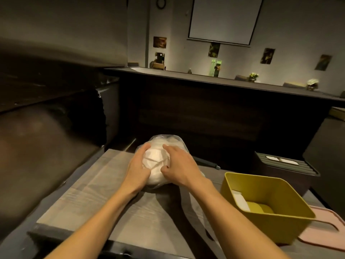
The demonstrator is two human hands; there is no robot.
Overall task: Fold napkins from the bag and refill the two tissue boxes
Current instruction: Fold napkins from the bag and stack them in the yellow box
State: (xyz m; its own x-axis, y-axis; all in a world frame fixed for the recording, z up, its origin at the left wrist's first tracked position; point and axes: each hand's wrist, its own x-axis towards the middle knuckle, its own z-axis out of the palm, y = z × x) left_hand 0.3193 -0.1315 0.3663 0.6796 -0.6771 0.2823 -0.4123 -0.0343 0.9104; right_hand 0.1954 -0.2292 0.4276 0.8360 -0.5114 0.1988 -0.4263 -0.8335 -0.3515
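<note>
Here, a clear, crinkled plastic bag stuffed with white paper napkins (158, 161) is sitting on the grey wood-grain tabletop (89, 193), and both bare hands are clasping it. The left hand (138, 165) is curling round the bag's left flank, thumb low at its front, while the right hand (179, 165) is cupping the right flank with fingers spread over the top and the thumb pressing into the film. The bundle is bulging into a soft, rounded mass, so it is probably light and compressible. The film is looking glossy and thin, likely slippery and easy to tear, and the loose, open-looking top on the far side of the bag from the person is the likely place to reach in; a broad two-handed hold on the flanks is suiting it better than a pinch. To the right of the bag, and nearer the person, a mustard-yellow, square-sided plastic tissue box (268, 208) is standing open-topped, holding what may be a few white sheets against its left wall. Beyond that, further right of the bag, a dark ribbed-lidded box (285, 165) is showing a slot with white paper in it. A pale pink tray (328, 236) is lying just behind the yellow box's right side
</note>
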